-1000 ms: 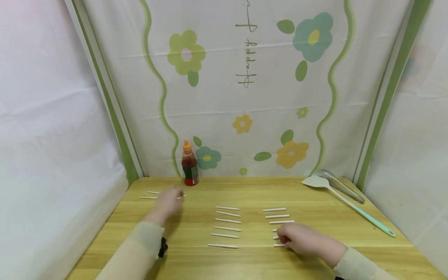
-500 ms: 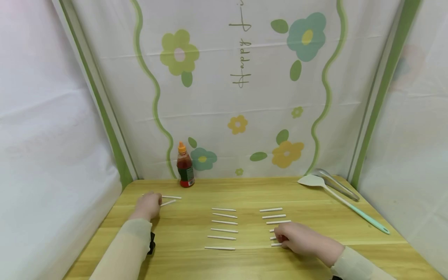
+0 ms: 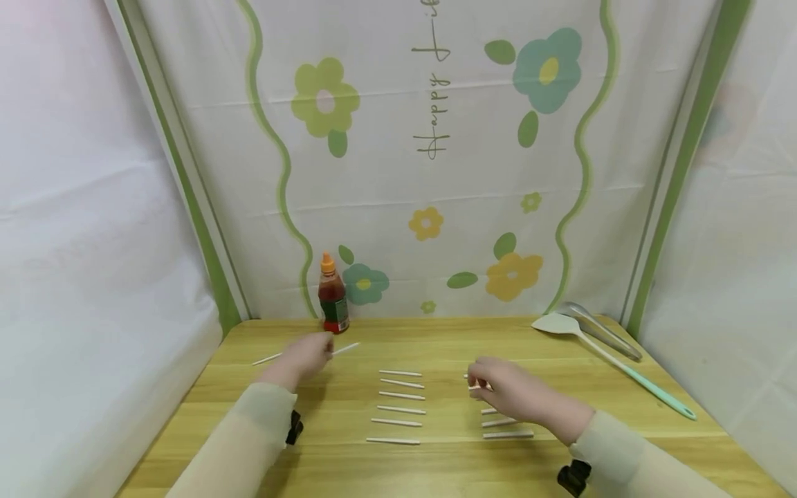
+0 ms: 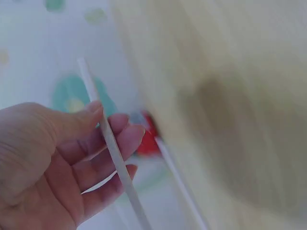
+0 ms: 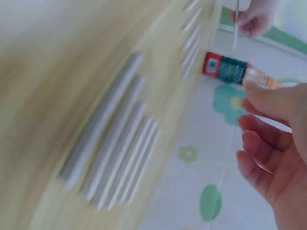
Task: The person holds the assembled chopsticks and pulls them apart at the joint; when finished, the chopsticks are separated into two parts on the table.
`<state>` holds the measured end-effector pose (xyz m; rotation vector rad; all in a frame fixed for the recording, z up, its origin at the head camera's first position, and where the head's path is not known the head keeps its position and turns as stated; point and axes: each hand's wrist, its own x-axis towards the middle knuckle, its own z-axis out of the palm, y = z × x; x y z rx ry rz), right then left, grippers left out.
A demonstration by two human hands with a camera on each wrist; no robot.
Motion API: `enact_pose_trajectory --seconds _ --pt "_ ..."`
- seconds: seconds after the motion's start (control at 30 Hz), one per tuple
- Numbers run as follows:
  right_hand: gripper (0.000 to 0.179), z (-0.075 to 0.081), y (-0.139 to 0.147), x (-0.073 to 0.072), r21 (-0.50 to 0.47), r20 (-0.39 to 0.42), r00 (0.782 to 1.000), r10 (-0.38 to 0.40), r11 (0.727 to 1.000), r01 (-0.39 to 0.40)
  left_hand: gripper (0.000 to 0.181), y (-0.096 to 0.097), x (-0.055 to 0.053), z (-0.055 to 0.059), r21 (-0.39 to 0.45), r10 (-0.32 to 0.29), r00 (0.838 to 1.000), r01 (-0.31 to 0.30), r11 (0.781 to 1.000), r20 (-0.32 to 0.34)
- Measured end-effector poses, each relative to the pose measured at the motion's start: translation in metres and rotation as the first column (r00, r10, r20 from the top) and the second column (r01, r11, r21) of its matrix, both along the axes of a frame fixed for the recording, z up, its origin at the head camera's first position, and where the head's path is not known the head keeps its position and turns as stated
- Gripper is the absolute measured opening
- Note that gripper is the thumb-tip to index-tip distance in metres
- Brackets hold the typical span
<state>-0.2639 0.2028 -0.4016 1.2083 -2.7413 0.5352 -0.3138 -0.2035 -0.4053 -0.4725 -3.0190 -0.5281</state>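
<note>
In the head view my left hand (image 3: 305, 360) is raised over the back left of the table. The left wrist view shows it pinching a thin white stick (image 4: 112, 143) between thumb and fingers, with another white stick (image 4: 180, 182) beyond it. My right hand (image 3: 513, 389) hovers over the right column of white sticks and covers some of them. The right wrist view shows its fingers (image 5: 259, 165) loosely bent with nothing between them. One stick (image 3: 507, 435) lies nearest me in that column. A middle column of several sticks (image 3: 401, 396) lies between the hands.
A red sauce bottle (image 3: 333, 301) with an orange cap stands at the back left, just behind my left hand. A white spatula (image 3: 613, 356) with a mint handle and metal tongs (image 3: 607, 332) lie at the back right. A floral curtain (image 3: 373, 173) hangs behind the wooden table.
My left hand has come right and up from the back-left sticks with one stick in its fingers. The right hand has moved away from me along its column, uncovering the nearer sticks.
</note>
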Motion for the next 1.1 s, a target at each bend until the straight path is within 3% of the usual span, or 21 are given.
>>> enact_pose_trajectory --seconds 0.13,0.27,0.4,0.47,0.57,0.77,0.93,1.1 --pt "0.014 0.005 -0.028 0.000 -0.060 -0.127 0.992 -0.019 0.998 0.012 0.013 0.047 0.007 0.010 0.085 -0.161 0.987 0.160 0.983 0.002" --pt "0.024 0.002 -0.053 0.001 -0.107 -0.249 0.968 0.021 0.993 -0.050 0.013 0.091 0.017 0.014 0.139 -0.299 0.954 0.294 0.946 0.024" --pt "0.031 -0.004 -0.065 0.004 -0.089 -0.295 0.955 0.022 0.995 -0.050 0.010 0.124 0.029 0.017 0.245 -0.365 0.927 0.335 0.910 0.088" --pt "0.029 -0.007 -0.066 0.006 -0.088 -0.262 0.965 0.004 0.996 -0.028 0.009 0.135 0.035 0.019 0.317 -0.380 0.918 0.329 0.890 0.115" --pt "0.018 -0.009 -0.063 0.008 -0.114 -0.191 0.981 -0.007 0.993 -0.016 0.008 0.144 0.042 0.021 0.401 -0.395 0.909 0.314 0.860 0.135" --pt "0.016 -0.011 -0.050 0.010 -0.154 -0.159 0.987 0.026 0.987 -0.051 0.014 0.145 0.050 0.018 0.398 -0.406 0.906 0.331 0.856 0.122" --pt "0.018 -0.007 -0.041 0.013 -0.199 -0.037 0.998 0.060 0.978 -0.066 0.018 0.142 0.054 0.010 0.439 -0.443 0.890 0.357 0.824 0.107" --pt "0.021 0.000 -0.037 0.015 -0.209 0.034 0.997 0.072 0.976 -0.063 0.019 0.140 0.057 0.008 0.436 -0.435 0.898 0.366 0.822 0.065"
